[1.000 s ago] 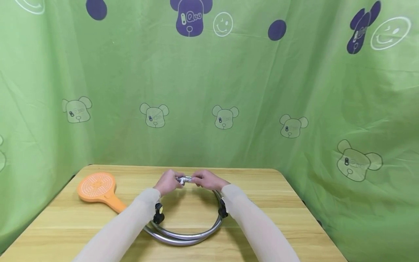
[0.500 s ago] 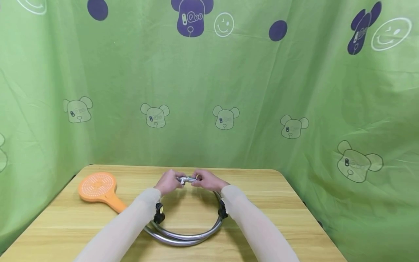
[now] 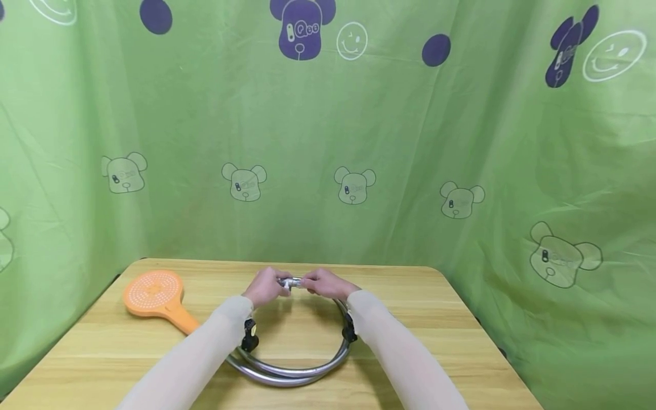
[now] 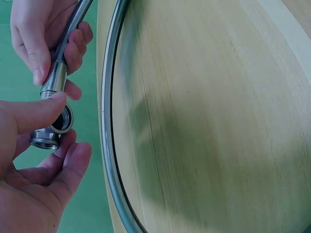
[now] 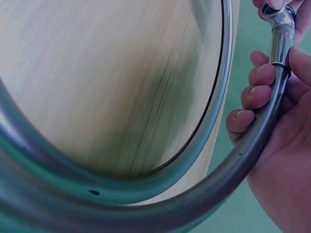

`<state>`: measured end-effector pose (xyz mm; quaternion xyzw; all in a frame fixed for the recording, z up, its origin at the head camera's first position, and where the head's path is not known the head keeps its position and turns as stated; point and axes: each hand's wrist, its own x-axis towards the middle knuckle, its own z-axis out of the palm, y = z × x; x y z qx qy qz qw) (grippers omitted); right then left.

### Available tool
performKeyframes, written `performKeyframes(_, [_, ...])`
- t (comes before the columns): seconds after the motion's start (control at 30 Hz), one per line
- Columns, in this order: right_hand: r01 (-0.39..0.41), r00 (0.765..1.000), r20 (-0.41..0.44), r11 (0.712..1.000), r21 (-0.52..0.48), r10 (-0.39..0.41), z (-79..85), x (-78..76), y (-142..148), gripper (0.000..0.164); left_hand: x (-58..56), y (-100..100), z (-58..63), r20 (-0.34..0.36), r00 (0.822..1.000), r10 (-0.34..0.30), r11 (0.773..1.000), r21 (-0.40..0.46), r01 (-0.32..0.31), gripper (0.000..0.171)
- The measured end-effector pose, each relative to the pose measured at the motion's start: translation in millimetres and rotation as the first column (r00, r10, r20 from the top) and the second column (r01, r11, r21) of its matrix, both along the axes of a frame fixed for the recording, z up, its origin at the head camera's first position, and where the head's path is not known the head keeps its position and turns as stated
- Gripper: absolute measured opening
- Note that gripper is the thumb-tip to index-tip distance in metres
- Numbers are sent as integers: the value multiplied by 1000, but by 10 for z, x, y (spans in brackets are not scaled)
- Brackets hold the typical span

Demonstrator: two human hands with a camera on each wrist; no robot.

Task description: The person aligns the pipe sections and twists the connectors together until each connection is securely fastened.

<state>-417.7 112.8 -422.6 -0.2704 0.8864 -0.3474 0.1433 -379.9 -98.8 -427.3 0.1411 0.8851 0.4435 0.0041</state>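
Note:
Over the far side of the table, my left hand pinches a chrome tee fitting between thumb and fingers. Threaded openings of the fitting show in the left wrist view. My right hand curls its fingers round the end of a metal shower hose, with the thumb by the hose's end nut. That nut sits in line with the fitting, right at its threaded end. Loops of the hose hang down between the forearms. An orange shower head lies at the left, its handle end hidden behind the left sleeve.
The light wooden table runs under both arms. A green patterned curtain closes off the back and both sides. Small black wrist cameras sit under each wrist.
The right fingers shift back along the hose end, baring more of the nut, then come forward over it again. The left hand stays on the fitting. The head view shifts slightly.

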Motion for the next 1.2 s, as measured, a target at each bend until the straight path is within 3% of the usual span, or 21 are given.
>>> performKeyframes(0.2, [52,999,4,995,-85,-52,-9,27,3,27,-4,-11,6,4,1000,11,1000,3,-11,40])
performKeyframes(0.37, [33,999,-32,996,-86,-35,3,28,11,16,-25,-13,-3,-15,1000,13,1000,0,-13,40])
performKeyframes(0.6, [34,999,-14,999,-37,-34,23,11,17,39,-5,9,12,14,1000,25,999,22,-25,43])
performKeyframes(0.8, [52,999,-3,996,-66,-53,6,14,-2,25,3,11,24,-1,1000,24,1000,3,-24,42])
performKeyframes(1.03, [8,1000,-22,996,-88,-10,7,13,14,12,-2,10,30,-15,1000,15,1000,-17,-15,40])
performKeyframes(1.2, [3,999,-34,1000,-23,-4,1,-22,34,35,3,16,30,-6,1000,11,1000,0,-11,42])
